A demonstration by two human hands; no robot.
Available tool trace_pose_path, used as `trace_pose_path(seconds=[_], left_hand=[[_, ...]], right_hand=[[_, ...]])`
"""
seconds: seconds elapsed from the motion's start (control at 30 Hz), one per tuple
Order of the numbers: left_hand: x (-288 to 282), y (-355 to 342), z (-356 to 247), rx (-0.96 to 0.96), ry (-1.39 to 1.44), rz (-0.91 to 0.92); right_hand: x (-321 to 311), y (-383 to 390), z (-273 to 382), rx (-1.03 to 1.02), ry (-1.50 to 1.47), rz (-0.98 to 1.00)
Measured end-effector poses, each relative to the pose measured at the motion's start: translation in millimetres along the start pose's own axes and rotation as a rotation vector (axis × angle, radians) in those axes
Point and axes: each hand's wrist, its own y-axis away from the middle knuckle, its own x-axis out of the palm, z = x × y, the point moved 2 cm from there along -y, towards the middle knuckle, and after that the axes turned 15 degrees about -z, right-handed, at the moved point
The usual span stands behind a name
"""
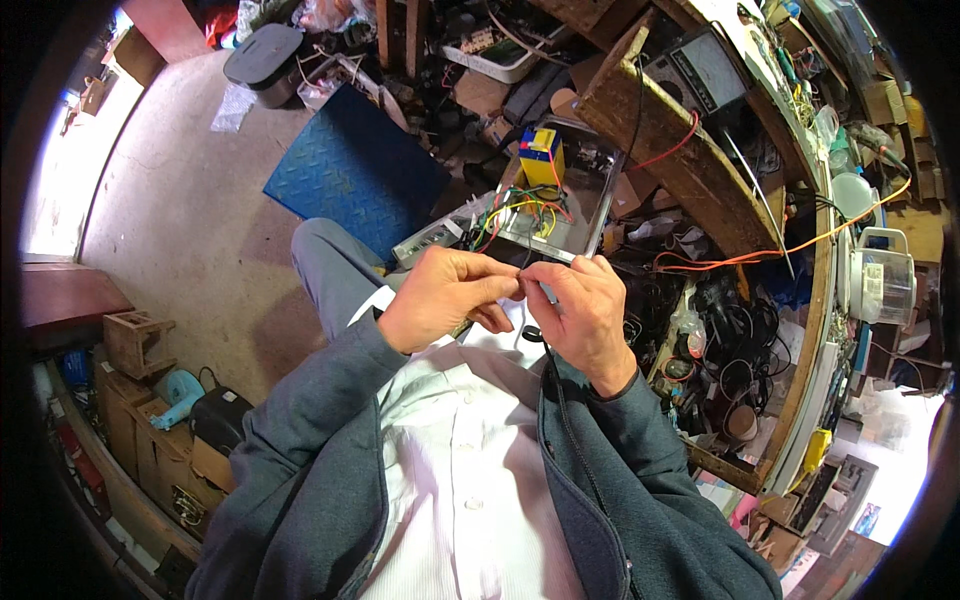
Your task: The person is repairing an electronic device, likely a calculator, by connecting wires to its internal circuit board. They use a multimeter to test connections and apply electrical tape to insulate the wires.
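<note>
The left hand (440, 298) and right hand (588, 312) are pinching a thin, dark, flexible wire (528, 257) between narrowed fingertips, while tangled multicoloured insulated wires (526, 205) at twelve o'clock could be snagging, tugging it loose.

1. The dark bit (520, 277) pinched between the left hand (440, 300) and right hand (585, 315) is too small to identify.
2. Some fingers of the right hand are hidden behind its own back.
3. The wires (540, 210) beyond overlap; where each one ends cannot be traced.
4. The hands cover part of the near side of the tray (606, 200).
5. The knee (325, 262) hides a near part of the blue sheet (350, 170).
6. The jacket (310, 490) is cut off at the near edge.
7. At far left, glare washes out the doorway (62, 185).
</note>
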Motion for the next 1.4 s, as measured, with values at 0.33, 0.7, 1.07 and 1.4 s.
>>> trace_pose_path(seconds=[0.33, 0.7, 1.07, 1.4], left_hand=[[2, -9, 26, 0.148, 0.075, -0.136], [5, -1, 14, 0.445, -0.406, -0.251], [3, 1, 7, 0.698, -0.591, -0.273], [-5, 1, 1, 0.904, -0.859, -0.449]], right_hand=[[18, 28, -1, 0.799, -0.368, 0.007], [35, 44, -10, 1.066, -0.627, 0.038], [30, 39, -15, 1.095, -0.583, -0.014], [25, 45, -12, 1.508, -1.309, -0.085]])
